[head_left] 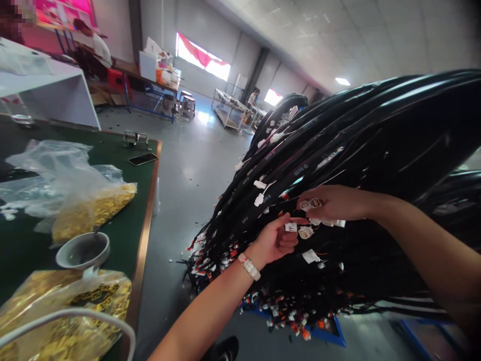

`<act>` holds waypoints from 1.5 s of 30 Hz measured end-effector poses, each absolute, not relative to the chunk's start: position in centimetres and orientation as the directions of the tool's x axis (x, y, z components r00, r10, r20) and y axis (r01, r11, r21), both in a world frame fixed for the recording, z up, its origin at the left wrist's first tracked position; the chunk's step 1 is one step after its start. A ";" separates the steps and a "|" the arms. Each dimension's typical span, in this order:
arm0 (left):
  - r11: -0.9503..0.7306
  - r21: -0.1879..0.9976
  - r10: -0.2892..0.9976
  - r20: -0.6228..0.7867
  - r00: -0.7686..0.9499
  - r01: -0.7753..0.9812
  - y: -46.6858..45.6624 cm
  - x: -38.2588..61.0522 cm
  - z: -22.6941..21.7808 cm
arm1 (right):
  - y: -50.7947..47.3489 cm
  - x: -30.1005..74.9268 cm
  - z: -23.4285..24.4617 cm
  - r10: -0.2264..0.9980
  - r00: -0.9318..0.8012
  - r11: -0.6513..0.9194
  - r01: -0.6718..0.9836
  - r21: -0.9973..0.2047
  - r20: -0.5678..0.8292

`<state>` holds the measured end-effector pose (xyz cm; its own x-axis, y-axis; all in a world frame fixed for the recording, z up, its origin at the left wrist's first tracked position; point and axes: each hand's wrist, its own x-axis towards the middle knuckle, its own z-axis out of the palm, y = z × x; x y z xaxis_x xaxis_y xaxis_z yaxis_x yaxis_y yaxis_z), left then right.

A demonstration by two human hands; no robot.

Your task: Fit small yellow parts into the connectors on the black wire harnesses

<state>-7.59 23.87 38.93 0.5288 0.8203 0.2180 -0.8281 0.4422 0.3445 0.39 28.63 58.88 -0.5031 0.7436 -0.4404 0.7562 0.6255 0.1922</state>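
Observation:
A thick hanging bundle of black cable harnesses (376,135) fills the right side, with small white plugs along it. My left hand (276,239), a pale watch on its wrist, is closed on a small white connector (290,227). Just above and to the right, my right hand (334,201) is closed around several white connectors (311,204), one with a yellowish inside. Another white connector (305,232) sits between the two hands. Below them hangs a white tag (310,256). The fingertips of my right hand are partly hidden by the connectors.
A green-topped table (128,195) with a wooden edge stands at the left. On it are bags of yellow pieces (112,203), a grey bowl (83,250) and a phone (143,159). A blue frame (334,333) lies under the harnesses. People sit at benches further back.

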 end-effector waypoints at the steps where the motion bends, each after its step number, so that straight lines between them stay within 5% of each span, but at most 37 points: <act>1: 0.440 0.361 0.818 0.218 0.533 -0.822 23.7 -7.7 39.1 | 28.6 0.3 58.8 0.754 -0.487 0.612 0.765 0.202 -0.441; 6: 0.410 0.417 0.831 0.196 0.520 -0.811 23.3 -7.7 39.5 | 28.2 0.1 58.6 0.746 -0.519 0.647 0.713 0.269 -0.418; 11: 0.251 0.452 0.968 -0.111 0.225 -0.856 22.5 -7.1 38.9 | 27.6 -0.2 58.4 0.746 -0.511 0.657 0.667 0.351 -0.427; 15: 0.178 0.450 0.943 -0.331 0.021 -0.875 21.5 -6.6 37.7 | 27.4 -0.4 58.1 0.788 -0.445 0.609 0.668 0.428 -0.426; 22: 0.214 0.342 0.877 -0.481 0.025 -0.915 21.1 -5.5 36.2 | 27.2 0.6 57.7 0.744 -0.573 0.667 0.604 0.435 -0.345; 34: 0.140 0.206 0.961 -0.265 0.082 -0.969 20.4 -6.6 37.6 | 26.5 1.3 57.5 0.711 -0.646 0.703 0.651 0.287 -0.278; 45: 0.036 0.486 0.999 0.010 0.047 -0.873 20.8 -7.8 38.2 | 26.9 1.4 57.6 0.702 -0.662 0.712 0.656 0.250 -0.263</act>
<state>-7.78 20.82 38.16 0.0469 0.9988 0.0104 -0.8734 0.0359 0.4856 1.41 26.86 57.56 -0.6620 0.7019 -0.2626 0.6559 0.7122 0.2502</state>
